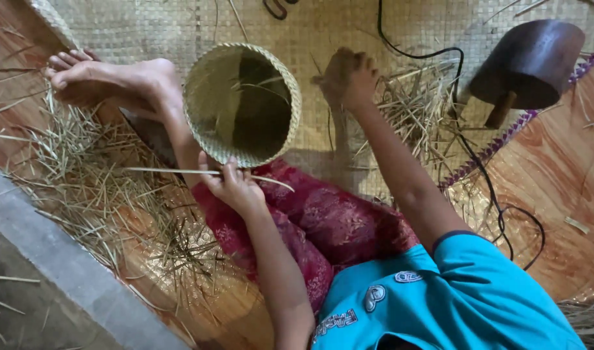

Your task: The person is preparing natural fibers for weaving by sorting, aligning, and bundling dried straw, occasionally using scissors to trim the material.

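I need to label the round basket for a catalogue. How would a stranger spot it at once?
Start at the woven mat covering the floor, then look just above the red patterned cloth on the person's lap. The round woven basket lies tipped there, mouth to the camera, left hand at its rim; nothing else nearby is a hollow woven ring.

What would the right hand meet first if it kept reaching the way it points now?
The right hand points away from the body across the woven mat. Bare mat lies ahead, with loose straw just beside it; depth is unclear.
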